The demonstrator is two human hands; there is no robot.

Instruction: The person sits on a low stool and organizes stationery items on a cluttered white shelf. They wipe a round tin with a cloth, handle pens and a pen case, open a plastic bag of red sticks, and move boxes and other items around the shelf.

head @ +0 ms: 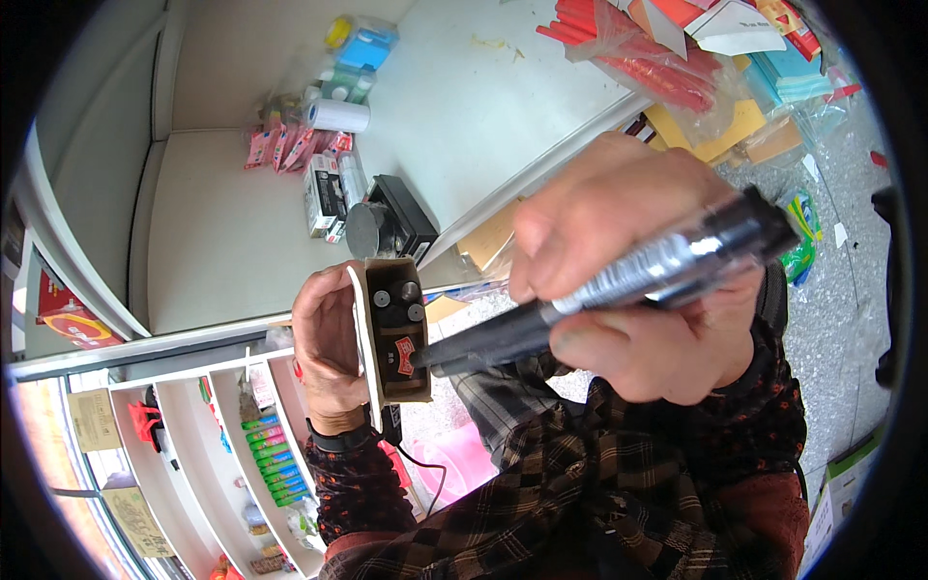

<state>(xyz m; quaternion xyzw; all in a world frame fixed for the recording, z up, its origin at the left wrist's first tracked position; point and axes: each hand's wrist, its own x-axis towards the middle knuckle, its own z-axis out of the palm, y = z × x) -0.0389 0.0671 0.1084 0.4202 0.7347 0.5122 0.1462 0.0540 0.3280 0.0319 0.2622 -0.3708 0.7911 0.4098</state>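
My left hand [326, 333] holds a small open cardboard box [395, 330] by its side, left of the picture's middle. Inside the box stand several dark marker pens [382, 298], with their round ends showing. In my right hand [631, 268], close to the camera, is a bundle of black marker pens [638, 275] with silvery printed barrels, slightly blurred. Their tips point down to the left and overlap the box's edge in view; whether they touch the box cannot be told.
A glass display case [239, 217] holds small boxes, a black box [406, 217] and pink packets [290, 148]. Red rods in plastic [645, 65] lie upper right. White shelves [196, 464] with goods stand lower left. A pink basin [453, 460] sits below the box.
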